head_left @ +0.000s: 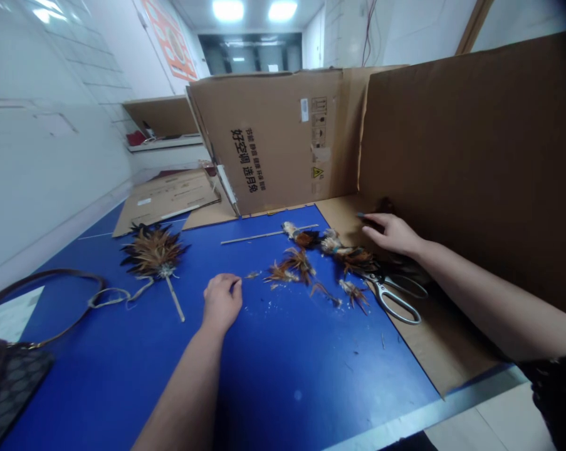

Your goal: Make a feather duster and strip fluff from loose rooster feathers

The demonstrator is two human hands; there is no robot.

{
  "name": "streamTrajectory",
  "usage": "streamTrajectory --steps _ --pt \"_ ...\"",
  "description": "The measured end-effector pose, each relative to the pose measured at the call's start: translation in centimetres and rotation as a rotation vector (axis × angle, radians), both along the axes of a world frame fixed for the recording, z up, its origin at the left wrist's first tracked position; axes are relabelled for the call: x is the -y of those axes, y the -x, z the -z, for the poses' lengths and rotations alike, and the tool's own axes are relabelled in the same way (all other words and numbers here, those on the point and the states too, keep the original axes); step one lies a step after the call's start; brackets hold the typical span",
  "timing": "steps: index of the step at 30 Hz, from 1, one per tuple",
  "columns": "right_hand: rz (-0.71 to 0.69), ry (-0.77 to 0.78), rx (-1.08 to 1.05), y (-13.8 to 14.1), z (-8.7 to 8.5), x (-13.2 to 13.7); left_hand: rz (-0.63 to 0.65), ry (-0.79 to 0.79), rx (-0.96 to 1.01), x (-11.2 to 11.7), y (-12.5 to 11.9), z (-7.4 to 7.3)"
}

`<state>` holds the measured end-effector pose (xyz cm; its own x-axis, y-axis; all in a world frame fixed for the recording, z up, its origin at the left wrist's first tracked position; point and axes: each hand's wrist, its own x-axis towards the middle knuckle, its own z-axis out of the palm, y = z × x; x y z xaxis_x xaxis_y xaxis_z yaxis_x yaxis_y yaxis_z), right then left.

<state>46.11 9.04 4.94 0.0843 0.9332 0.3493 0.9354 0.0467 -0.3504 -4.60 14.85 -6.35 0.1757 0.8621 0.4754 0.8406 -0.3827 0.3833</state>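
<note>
My left hand [222, 302] is over the blue table, thumb and fingertips pinched. A small wispy feather [253, 274] extends from them by its thin stem. My right hand [393, 233] hovers at the cardboard's edge, its thumb and index finger apart. A tiny teal spot [360, 215] shows at its index fingertip; I cannot make out what it is. Below that hand lie bunches of brown feathers [351, 254] and metal scissors [395, 304]. Loose brown feathers [289, 266] are spread between my hands. Behind them a thin stick [252, 238] lies flat.
On the left lies a feather duster [155, 250] with a short handle, beside a pale cord [123, 294]. A bag [14, 382] with a strap is at the near left. Tall cardboard panels [273, 144] stand along the back and right.
</note>
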Motion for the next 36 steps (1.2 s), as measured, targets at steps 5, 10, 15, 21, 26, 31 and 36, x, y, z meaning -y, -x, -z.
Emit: streamTrajectory --steps 5,10,15,21,26,31,36 --pt "-0.233 0.164 0.295 6.1 0.9 1.3 0.003 0.019 0.0 0.2 0.0 -0.2" --pt "-0.116 0.185 0.279 7.3 1.6 0.6 0.0 0.03 0.005 0.2 0.0 -0.1" --pt "0.093 -0.025 0.229 4.3 -0.5 -0.6 0.005 0.033 0.009 0.2 -0.1 -0.2" --pt "0.353 0.007 0.303 -1.2 -1.0 -1.8 0.009 0.051 0.005 0.5 -0.2 -0.6" --pt "0.327 -0.058 0.323 -2.7 1.1 -1.7 -0.008 0.058 -0.001 0.8 -0.4 -0.8" --pt "0.039 -0.183 0.324 1.8 1.5 -2.9 -0.008 0.043 0.005 0.8 -0.6 -0.8" --pt "-0.047 0.055 0.34 8.7 2.0 -6.7 0.001 -0.024 0.064 0.2 -0.3 -0.2"
